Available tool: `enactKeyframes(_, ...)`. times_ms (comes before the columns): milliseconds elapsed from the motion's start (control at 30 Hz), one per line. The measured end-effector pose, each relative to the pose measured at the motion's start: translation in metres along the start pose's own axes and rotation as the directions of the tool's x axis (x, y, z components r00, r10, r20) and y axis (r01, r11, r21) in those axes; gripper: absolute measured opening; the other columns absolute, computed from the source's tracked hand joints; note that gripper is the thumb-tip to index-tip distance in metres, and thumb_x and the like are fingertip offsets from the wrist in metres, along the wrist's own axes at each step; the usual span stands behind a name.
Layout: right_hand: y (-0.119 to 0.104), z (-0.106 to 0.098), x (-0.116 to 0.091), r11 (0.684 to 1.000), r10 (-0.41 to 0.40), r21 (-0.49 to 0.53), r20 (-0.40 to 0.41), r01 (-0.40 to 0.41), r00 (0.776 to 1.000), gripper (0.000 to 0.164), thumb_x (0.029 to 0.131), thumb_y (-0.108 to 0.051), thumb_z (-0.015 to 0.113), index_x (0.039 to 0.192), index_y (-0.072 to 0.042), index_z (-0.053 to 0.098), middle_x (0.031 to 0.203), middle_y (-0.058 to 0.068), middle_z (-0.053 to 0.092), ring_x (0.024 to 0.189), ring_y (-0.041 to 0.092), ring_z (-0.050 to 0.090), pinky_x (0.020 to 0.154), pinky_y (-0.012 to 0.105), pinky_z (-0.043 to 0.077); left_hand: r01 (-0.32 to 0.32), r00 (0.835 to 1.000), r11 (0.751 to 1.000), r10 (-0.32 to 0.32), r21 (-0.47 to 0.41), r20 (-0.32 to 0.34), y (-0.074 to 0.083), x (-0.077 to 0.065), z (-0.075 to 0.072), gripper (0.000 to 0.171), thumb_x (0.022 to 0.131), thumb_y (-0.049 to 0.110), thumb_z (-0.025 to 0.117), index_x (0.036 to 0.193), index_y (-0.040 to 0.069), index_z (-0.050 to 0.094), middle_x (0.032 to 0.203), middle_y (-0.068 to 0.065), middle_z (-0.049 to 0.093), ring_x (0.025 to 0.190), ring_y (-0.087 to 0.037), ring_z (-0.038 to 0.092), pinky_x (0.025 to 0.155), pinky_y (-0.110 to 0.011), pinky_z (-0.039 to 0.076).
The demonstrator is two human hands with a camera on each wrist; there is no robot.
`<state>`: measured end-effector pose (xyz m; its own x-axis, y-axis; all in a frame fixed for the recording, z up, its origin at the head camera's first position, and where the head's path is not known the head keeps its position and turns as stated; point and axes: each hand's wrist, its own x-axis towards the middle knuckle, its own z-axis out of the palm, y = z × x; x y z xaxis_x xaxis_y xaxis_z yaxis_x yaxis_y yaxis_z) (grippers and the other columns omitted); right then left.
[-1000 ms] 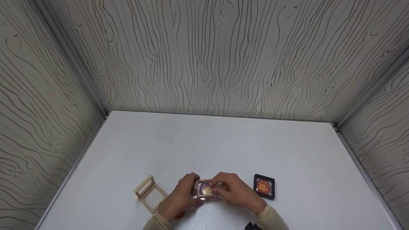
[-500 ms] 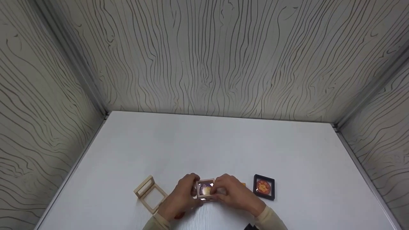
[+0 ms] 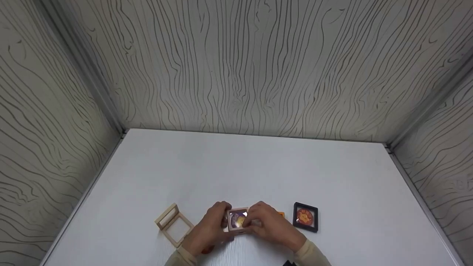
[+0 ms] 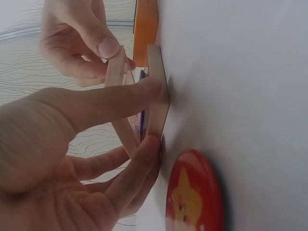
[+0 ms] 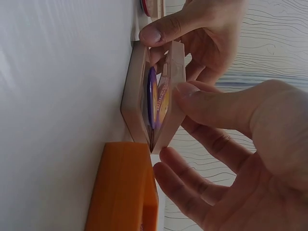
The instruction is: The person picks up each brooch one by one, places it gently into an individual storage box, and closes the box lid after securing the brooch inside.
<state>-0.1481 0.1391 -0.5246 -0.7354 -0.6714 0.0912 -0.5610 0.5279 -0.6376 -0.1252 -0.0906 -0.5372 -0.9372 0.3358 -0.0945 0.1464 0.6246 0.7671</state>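
Between the hands is a pale pink hinged display frame (image 5: 134, 91) with clear windows, its two halves apart in a narrow V. A round purple and yellow badge (image 5: 152, 96) sits between the halves. My left hand (image 3: 210, 224) grips the frame's left side, thumb and fingers on the lower half by the table. My right hand (image 3: 272, 226) pinches the tilted upper half at the right, its thumb on the outer edge in the right wrist view. A red badge with a yellow star (image 4: 192, 192) lies beside the left hand.
An orange frame (image 5: 120, 187) lies right of the pink one, mostly behind the right hand in the head view. Farther right is a black frame (image 3: 315, 220) holding a red-orange badge (image 3: 305, 216). A light wooden frame (image 3: 186, 219) stands unfolded at the left on the white table (image 3: 251, 166).
The pink frame's upper half has come down closer to the lower half. My right hand has shifted slightly, and the orange frame's edge now shows behind it. The left hand stays nearly still.
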Motion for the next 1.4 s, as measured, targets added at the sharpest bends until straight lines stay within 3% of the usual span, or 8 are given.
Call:
enactKeyframes(200,0.0002,0.0022,-0.0003,1.0,-0.008,-0.01,0.001,0.008,1.0,0.008,0.087,-0.02,0.078,0.09,-0.027,0.078,0.095,-0.019,0.068,0.098,0.004,0.057,0.092,0.035,0.048,-0.007,1.0,1.0,0.007,0.018,0.012,0.0012,-0.0011,-0.001,0.074,0.071,0.021,0.092,0.129,0.004,0.05,0.113,-0.001,0.053,0.099,-0.014,0.052,0.091,-0.033,0.051)
enactKeyframes(333,0.0003,0.0032,0.0009,0.999,-0.044,-0.017,0.001,0.044,0.999,0.01,0.086,-0.016,0.078,0.091,-0.025,0.079,0.092,-0.018,0.071,0.089,0.002,0.062,0.089,0.035,0.048,-0.037,0.999,0.999,0.037,0.028,0.01,-0.0003,-0.0033,-0.0009,0.071,0.074,0.021,0.09,0.129,0.005,0.05,0.11,0.0,0.052,0.096,-0.014,0.052,0.084,-0.029,0.051)
enactKeyframes(633,-0.0002,0.0063,0.0007,0.999,-0.015,-0.029,0.015,0.015,1.0,0.013,0.085,-0.017,0.078,0.09,-0.029,0.079,0.092,-0.021,0.07,0.089,0.001,0.058,0.087,0.031,0.047,-0.05,0.999,0.999,0.051,0.016,-0.012,-0.0033,-0.0024,0.0004,0.066,0.072,0.021,0.09,0.124,0.008,0.052,0.098,0.001,0.051,0.087,-0.014,0.048,0.071,-0.024,0.045)
enactKeyframes(1200,0.0002,0.0084,0.0018,0.999,-0.018,-0.044,-0.01,0.018,1.0,0.013,0.083,-0.015,0.08,0.089,-0.027,0.08,0.092,-0.02,0.071,0.087,0.0,0.059,0.084,0.029,0.047,-0.048,0.998,0.999,0.049,0.023,-0.045,-0.0031,-0.0023,0.0024,0.072,0.068,0.013,0.091,0.127,0.006,0.051,0.103,0.0,0.051,0.088,-0.014,0.051,0.074,-0.026,0.048)
enactKeyframes(1400,-0.0009,0.0089,0.0003,0.998,-0.011,-0.063,-0.017,0.01,1.0,0.012,0.082,-0.017,0.081,0.089,-0.026,0.081,0.093,-0.019,0.072,0.088,0.001,0.056,0.083,0.028,0.047,-0.075,0.994,0.996,0.079,0.057,-0.077,-0.0031,-0.002,0.0055,0.069,0.067,0.011,0.092,0.124,0.007,0.052,0.104,-0.002,0.052,0.089,-0.015,0.052,0.075,-0.028,0.049)
